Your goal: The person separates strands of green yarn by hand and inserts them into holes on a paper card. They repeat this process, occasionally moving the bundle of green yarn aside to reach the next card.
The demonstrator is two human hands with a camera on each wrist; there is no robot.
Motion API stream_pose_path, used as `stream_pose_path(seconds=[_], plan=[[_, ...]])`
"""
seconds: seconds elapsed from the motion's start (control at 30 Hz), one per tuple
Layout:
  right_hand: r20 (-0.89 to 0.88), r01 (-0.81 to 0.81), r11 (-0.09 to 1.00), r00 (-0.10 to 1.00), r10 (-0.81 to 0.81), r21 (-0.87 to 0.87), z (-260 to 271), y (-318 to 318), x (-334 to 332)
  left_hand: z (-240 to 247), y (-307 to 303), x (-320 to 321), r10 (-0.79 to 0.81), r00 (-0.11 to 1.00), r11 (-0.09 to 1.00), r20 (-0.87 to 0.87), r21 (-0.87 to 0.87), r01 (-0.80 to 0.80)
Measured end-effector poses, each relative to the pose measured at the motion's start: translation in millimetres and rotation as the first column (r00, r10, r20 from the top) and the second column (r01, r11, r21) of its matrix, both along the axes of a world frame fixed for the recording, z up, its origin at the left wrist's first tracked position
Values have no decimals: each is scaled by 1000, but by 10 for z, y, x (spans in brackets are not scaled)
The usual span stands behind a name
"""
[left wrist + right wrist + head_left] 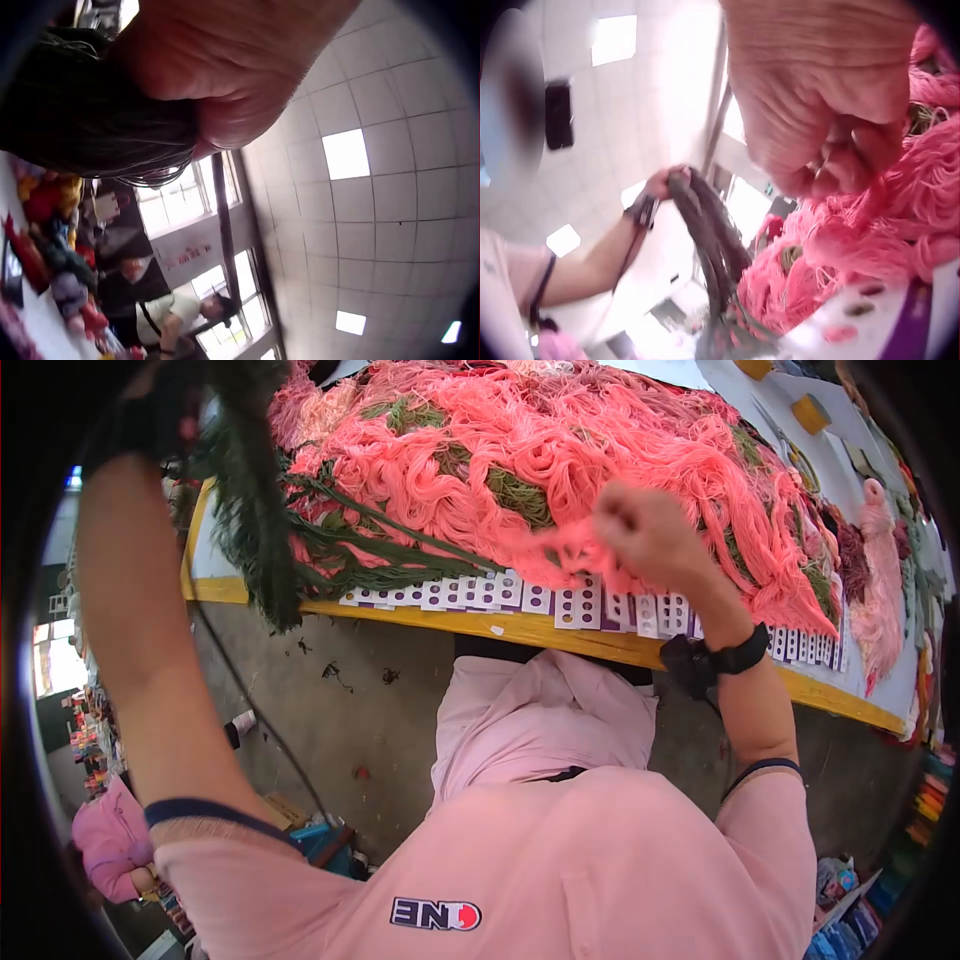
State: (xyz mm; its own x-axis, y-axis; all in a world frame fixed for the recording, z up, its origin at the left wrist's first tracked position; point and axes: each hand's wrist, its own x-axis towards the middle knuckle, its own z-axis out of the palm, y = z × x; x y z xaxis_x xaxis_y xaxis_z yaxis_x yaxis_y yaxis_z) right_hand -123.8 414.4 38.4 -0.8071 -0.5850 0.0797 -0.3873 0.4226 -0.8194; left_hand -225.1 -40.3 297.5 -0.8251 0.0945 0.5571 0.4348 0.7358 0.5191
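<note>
Dark green yarn (250, 510) hangs from my raised left hand (225, 67), whose fingers curl round the bundle; the right wrist view shows this hand (664, 184) high above the table. Its long strands trail down over the table's left part. My right hand (650, 535), fingers curled, pinches some pink yarn (560, 545) at the front of a big pink heap (430, 490). In the right wrist view the fingertips of my right hand (825, 105) lie partly hidden against the pink strands.
White cards with holes (535, 598) line the table's yellow front edge (400, 612). Scissors (770, 425), a yellow tape roll (810, 414) and a pale pink skein (878, 590) lie at the right. A person in pink (110, 840) is at the lower left.
</note>
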Motion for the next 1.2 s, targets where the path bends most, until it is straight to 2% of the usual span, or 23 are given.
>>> stream_pose_path(seconds=[0.03, 0.07, 0.1, 0.13, 0.17, 0.2, 0.23, 0.27, 0.3, 0.33, 0.4, 0.43, 0.53, 0.57, 0.67, 0.77, 0.8, 0.87, 0.9, 1.0, 1.1, 1.2], plan=[[-92, 129, 987, 988, -121, 92, -53, 67, -71, -257, 326, 138, -35, 991, 989, 127, 146, 16], [-199, 268, 949, 952, -234, 168, -113, 156, -158, -620, 780, 388, -104, 940, 915, 326, 402, -39], [-311, 407, 884, 891, -330, 228, -139, 211, -207, -957, 1145, 606, -185, 867, 831, 462, 545, -113], [-387, 342, 930, 882, -268, 136, -104, 200, -148, -1280, 1449, 830, -248, 792, 764, 558, 615, -194], [-462, 260, 964, 862, -206, 55, -60, 144, 14, -1610, 1565, 972, -292, 709, 797, 642, 573, -191], [-533, 162, 987, 833, -145, -15, -39, 72, 120, -1762, 1862, 1177, -296, 736, 793, 609, 586, -166], [-573, -28, 997, 817, 66, 76, -22, -12, 144, -2068, 1944, 1226, -354, 686, 642, 636, 698, -316], [-588, -215, 962, 761, 273, 168, -3, -99, 189, -2315, 1983, 1289, -380, 672, 575, 635, 731, -366], [-587, -384, 886, 667, 460, 258, -1, -154, 227, -2548, 1956, 1313, -345, 670, 634, 657, 690, -349], [-600, -391, 886, 656, 458, 249, -114, -201, 201, -2647, 1966, 1390, -282, 676, 743, 680, 601, -295], [-629, -403, 886, 633, 451, 229, -424, -310, 101, -2626, 2015, 1605, -229, 659, 805, 717, 520, -285], [-604, -377, 892, 659, 448, 249, -404, -289, 62, -2532, 2058, 1714, -262, 637, 799, 725, 534, -278], [-559, -205, 968, 791, 249, 142, -484, -275, -15, -2616, 2160, 1911, -200, 586, 877, 785, 410, -250], [-548, -213, 963, 791, 271, 168, -485, -287, -29, -2726, 2199, 1931, -203, 615, 858, 762, 441, -263], [-572, -188, 979, 795, 201, 82, -502, -322, -40, -2862, 2280, 1915, -144, 564, 907, 813, 337, -254], [-237, -289, 944, 939, 248, -157, -418, -262, -64, -2956, 2333, 1953, 5, 560, 958, 829, 157, -242], [-335, -361, 931, 885, 322, -58, -399, -263, -55, -2976, 2334, 1932, 48, 564, 966, 825, 105, -236], [-484, -452, 878, 739, 469, 160, -369, -230, 46, -2981, 2358, 1923, 52, 578, 965, 814, 107, -238], [-499, -422, 879, 726, 474, 220, -366, -234, 70, -2983, 2366, 1921, 54, 586, 965, 809, 109, -239], [-568, -262, 950, 762, 312, 170, -450, -228, 0, -2900, 2347, 1926, -10, 528, 949, 849, 175, -262], [-560, -261, 953, 771, 303, 157, -451, -241, -8, -2941, 2311, 1921, 41, 562, 981, 826, 75, -181], [-521, -263, 955, 801, 295, 136, -463, -238, -28, -2950, 2285, 1900, 80, 646, 996, 759, -91, -17]])
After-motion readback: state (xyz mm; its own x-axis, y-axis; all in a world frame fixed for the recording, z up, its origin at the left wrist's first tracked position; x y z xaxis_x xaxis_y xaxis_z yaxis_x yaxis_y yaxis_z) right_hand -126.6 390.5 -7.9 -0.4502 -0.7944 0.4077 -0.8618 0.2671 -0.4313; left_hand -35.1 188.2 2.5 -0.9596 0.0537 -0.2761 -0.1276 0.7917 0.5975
